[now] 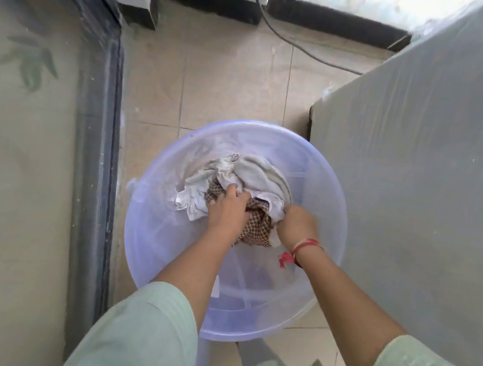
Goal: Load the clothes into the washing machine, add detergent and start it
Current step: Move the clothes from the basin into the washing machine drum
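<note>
Nearest the camera, two pale green fabric sleeves [146, 327] end at the elbows and bare forearms reach forward and down. A red thread wristband [306, 244] with a loose tassel sits on the right wrist. The left hand [227, 210] and right hand [297, 226] are close together but not touching, both buried in a small crumpled heap of clothes [235, 176]. Left fingers are curled into the heap where a brown-and-white checked cloth [256, 229] meets a pale grey-white cloth [252, 169]. The right hand is fisted on the pale cloth's edge, just right of the checked piece. The heap lies inside a large round translucent lilac-blue plastic tub [157, 251], toward its far half, with the near half showing only the see-through bottom. The tub stands on a beige tiled floor [226, 83], and its right rim is just beside a tall grey box-shaped unit under a clear plastic sheet [419, 165] (whether this is the washer, cannot tell). On the left is a frosted glass panel with a faint leaf print [25, 141], edged by a dark grey frame [95, 145] that runs beside the tub. Farther back, a black cable [299, 47] crosses the tiles toward the grey unit, and a dark skirting strip [330, 10] lines the far edge.
</note>
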Available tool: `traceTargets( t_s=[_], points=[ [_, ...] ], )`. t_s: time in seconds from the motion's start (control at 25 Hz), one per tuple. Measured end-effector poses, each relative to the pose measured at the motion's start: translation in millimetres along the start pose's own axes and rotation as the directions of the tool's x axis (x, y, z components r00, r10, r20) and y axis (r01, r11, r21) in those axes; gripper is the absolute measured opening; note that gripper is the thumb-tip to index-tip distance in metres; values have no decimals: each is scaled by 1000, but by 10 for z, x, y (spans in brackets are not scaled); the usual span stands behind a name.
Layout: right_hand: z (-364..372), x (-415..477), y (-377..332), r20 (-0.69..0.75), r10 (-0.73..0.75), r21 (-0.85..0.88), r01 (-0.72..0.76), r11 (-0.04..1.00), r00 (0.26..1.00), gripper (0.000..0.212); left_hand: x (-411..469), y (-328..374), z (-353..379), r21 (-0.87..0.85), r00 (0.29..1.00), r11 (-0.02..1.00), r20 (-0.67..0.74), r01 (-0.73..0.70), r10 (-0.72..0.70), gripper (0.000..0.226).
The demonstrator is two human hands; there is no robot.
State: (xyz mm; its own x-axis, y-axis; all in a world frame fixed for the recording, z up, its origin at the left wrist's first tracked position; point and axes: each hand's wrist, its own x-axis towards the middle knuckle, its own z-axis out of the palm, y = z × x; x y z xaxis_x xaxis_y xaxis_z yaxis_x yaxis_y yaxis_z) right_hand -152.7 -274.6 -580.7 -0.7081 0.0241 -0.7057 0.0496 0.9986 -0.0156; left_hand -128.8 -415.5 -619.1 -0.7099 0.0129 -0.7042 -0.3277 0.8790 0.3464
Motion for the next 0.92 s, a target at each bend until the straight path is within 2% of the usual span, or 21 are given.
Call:
traceTargets(
  t_s=[0.04, 0.12, 0.2, 0.24, 0.32, 0.4, 0.48, 0.52, 0.56, 0.64, 0.72, 0.76, 0.88, 0.92],
  points=[
    [-44, -57, 36, -13, 9, 121, -8, 993, 1000, 22, 7, 50, 3, -14, 998, 999, -35, 45, -45, 31],
    [-144, -230, 83, -52, 2, 354, 17, 935, 999, 14, -87, 22, -17, -162, 989, 983, -107, 89, -107, 24],
    [-270, -484, 94, -95, 6, 624, 55, 780, 995, 15, -337, -99, -168, -443, 971, 895, -185, 55, -151, 20],
    [-358, -635, 76, -79, -5, 770, 64, 635, 997, 25, -502, -168, -280, -566, 955, 824, -228, 30, -192, 20],
    [-551, -926, 3, 9, -110, 966, 19, 258, 994, 42, -871, -249, -576, -709, 906, 705, -294, 6, -304, 26],
    [-707, -1163, -111, 58, -128, 998, -61, -24, 990, 42, -1207, -284, -836, -769, 844, 638, -355, -19, -403, 32],
    [-901, -1366, -230, 107, -57, 975, -116, -189, 993, 32, -1495, -283, -1065, -787, 776, 613, -429, -70, -462, 29],
    [-1053, -1482, -291, 110, -29, 973, -114, -200, 994, 26, -1650, -254, -1207, -793, 753, 600, -458, -107, -471, 25],
    [-1219, -1586, -331, 68, -13, 986, -70, -151, 998, 23, -1803, -199, -1354, -791, 743, 594, -483, -145, -463, 22],
    [-1652, -1839, -404, -121, -18, 988, 123, 91, 992, 37, -2126, -37, -1676, -739, 741, 639, -548, -212, -388, 19],
    [-2201, -2198, -483, -289, -30, 930, 288, 226, 957, 54, -2478, 146, -2017, -675, 736, 691, -600, -257, -312, 18],
    [-2482, -2417, -518, -358, -43, 895, 356, 269, 933, 52, -2653, 237, -2188, -655, 733, 704, -616, -274, -287, 19],
    [-3270, -3034, -539, -482, -91, 796, 478, 370, 872, 22, -3165, 535, -2730, -587, 709, 711, -683, -388, -176, 28],
    [-3535, -3259, -521, -530, -101, 741, 518, 427, 842, 27, -3369, 662, -2926, -530, 693, 733, -712, -427, -112, 32]
  ],
)
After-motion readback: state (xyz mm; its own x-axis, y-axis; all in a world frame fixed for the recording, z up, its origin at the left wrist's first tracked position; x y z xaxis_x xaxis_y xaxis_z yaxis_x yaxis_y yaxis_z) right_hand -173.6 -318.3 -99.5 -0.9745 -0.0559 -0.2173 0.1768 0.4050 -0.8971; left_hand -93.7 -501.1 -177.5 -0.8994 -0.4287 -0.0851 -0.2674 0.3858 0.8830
